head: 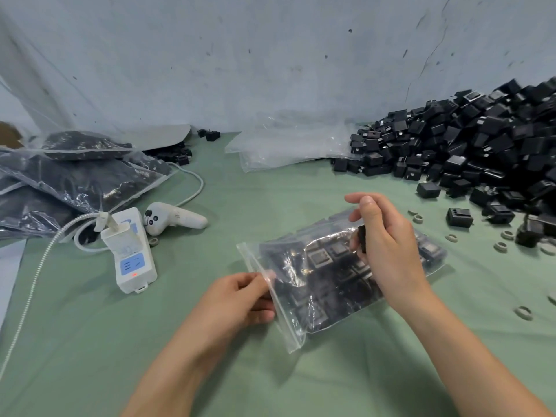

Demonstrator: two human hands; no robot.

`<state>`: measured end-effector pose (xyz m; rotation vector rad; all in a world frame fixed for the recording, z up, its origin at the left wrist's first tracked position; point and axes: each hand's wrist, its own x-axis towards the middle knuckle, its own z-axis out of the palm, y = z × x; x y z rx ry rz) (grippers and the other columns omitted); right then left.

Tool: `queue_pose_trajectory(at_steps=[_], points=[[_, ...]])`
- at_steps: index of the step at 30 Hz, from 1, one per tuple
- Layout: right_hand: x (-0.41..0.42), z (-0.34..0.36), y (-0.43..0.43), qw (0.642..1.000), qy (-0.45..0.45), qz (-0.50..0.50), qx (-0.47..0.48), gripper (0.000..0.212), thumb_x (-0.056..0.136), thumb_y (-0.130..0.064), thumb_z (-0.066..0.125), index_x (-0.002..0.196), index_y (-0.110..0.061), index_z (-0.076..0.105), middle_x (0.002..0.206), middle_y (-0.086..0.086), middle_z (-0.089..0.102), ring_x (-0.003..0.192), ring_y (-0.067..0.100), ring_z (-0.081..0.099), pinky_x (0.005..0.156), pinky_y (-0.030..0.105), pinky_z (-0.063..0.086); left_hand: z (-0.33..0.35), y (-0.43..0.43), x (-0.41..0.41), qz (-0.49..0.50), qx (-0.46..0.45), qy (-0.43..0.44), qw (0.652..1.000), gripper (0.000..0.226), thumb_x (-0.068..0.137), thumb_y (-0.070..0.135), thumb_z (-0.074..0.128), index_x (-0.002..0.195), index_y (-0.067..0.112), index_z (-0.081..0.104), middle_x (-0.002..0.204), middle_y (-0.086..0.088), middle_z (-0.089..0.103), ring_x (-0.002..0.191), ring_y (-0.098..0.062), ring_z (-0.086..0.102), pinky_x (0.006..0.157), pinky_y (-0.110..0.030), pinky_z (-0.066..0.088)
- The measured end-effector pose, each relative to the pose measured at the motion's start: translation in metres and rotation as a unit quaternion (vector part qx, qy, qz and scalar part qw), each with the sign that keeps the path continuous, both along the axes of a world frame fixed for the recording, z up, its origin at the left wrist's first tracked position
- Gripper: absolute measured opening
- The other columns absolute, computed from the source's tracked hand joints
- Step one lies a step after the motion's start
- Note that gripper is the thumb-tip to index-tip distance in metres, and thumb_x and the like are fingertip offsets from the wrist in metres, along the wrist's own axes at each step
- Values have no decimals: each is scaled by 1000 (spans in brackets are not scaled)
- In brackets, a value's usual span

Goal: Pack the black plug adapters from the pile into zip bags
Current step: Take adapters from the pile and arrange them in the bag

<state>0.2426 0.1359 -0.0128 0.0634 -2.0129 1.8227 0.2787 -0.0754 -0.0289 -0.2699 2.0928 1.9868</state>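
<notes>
A clear zip bag point(319, 299) filled with black plug adapters lies on the green cloth in the middle. My left hand point(240, 299) pinches the bag's zip edge at its left end. My right hand point(388, 248) hovers over the bag's top and holds one black plug adapter point(361, 237) between thumb and fingers. The big pile of black plug adapters point(469, 152) fills the far right, with a few loose ones point(458, 217) spilled near the bag.
Filled bags point(75, 176) are stacked at the far left. A white power strip point(129, 251) with cable and a white controller point(174, 219) lie left of centre. Empty clear bags point(285, 145) sit by the pile. Small grey rings point(523, 313) dot the cloth at right.
</notes>
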Motion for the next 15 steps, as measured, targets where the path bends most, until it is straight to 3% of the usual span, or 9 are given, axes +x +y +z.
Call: queue_pose_trajectory(at_steps=[2, 6, 10, 13, 15], points=[[-1, 0, 0, 1000, -2, -7, -17, 27, 107, -32, 41, 101, -36, 67, 82, -14, 59, 54, 11, 54, 47, 19, 39, 2, 6, -2, -9, 13, 5, 1000, 40, 94, 32, 63, 106, -5, 69, 104, -24, 72, 84, -23, 63, 79, -31, 55], [-3, -1, 1, 999, -9, -8, -39, 27, 106, -33, 42, 99, -36, 67, 84, -12, 59, 53, 10, 54, 45, 20, 39, 0, 13, -8, 5, 10, 17, 1000, 38, 93, 31, 65, 104, -4, 69, 89, -18, 74, 76, -21, 63, 77, -34, 56], [-3, -2, 1, 999, -10, -9, -43, 27, 106, -33, 41, 98, -37, 67, 83, -13, 59, 54, 10, 54, 44, 20, 39, -2, 16, -6, 17, 1, 37, 999, 25, 97, 27, 61, 89, 5, 69, 65, 2, 70, 61, -9, 64, 62, -24, 59], [-3, -2, 2, 999, -10, -10, -43, 27, 106, -34, 41, 98, -38, 66, 84, -13, 60, 55, 9, 55, 45, 20, 39, -1, 12, -10, 56, 31, 15, 998, 26, 102, 14, 48, 92, 1, 67, 68, -6, 69, 52, -12, 62, 49, -21, 53], [-2, -1, 3, 999, -9, -14, -46, 27, 106, -33, 41, 98, -37, 66, 84, -13, 59, 55, 9, 55, 45, 20, 39, 0, 4, -14, 116, 71, 5, 991, 29, 101, 17, 46, 90, -1, 67, 71, -13, 65, 49, -15, 59, 44, -23, 51]])
